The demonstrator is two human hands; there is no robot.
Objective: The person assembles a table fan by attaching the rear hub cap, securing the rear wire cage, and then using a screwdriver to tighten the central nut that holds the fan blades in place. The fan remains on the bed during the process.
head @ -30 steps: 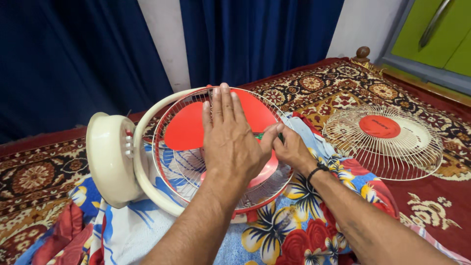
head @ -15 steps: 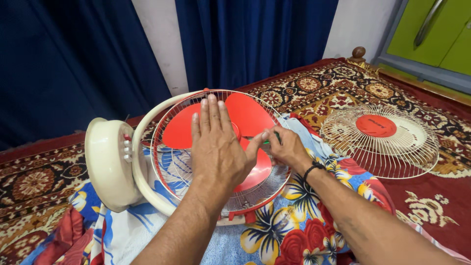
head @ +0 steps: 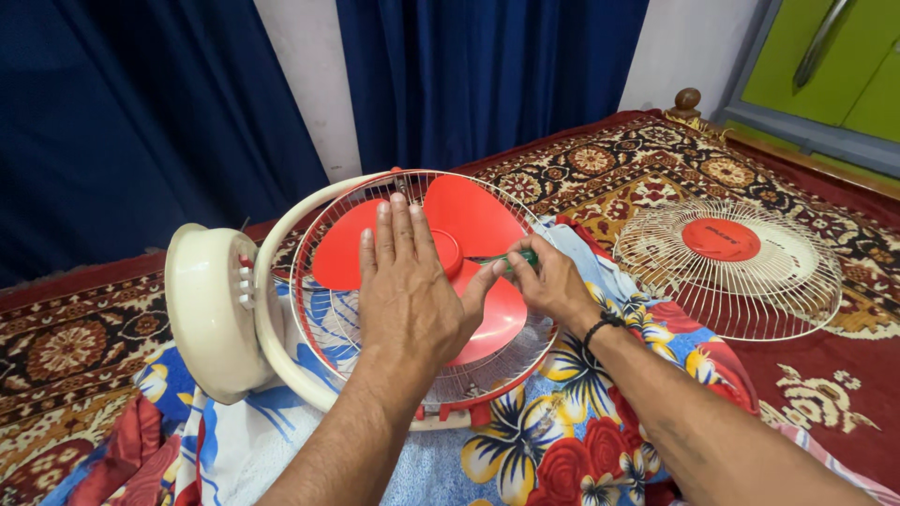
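A cream table fan [head: 211, 309] lies on its back on a flowered cloth, its rear wire guard [head: 319, 281] facing up. My left hand [head: 408, 290] rests flat, fingers spread, on the red fan blade [head: 469, 225] inside the guard. My right hand [head: 548, 281] grips a green-handled screwdriver [head: 514, 260] whose tip points toward the blade's hub [head: 442, 251]. A black band sits on my right wrist.
The detached front guard [head: 731, 267] with a red centre disc lies to the right on a patterned red bedspread [head: 609, 169]. Blue curtains [head: 487, 75] hang behind. A green cabinet [head: 825, 66] stands at the upper right.
My left hand has slid down and left off the hub, so more of the red blade and the hub show. My right hand with the screwdriver has shifted slightly upward.
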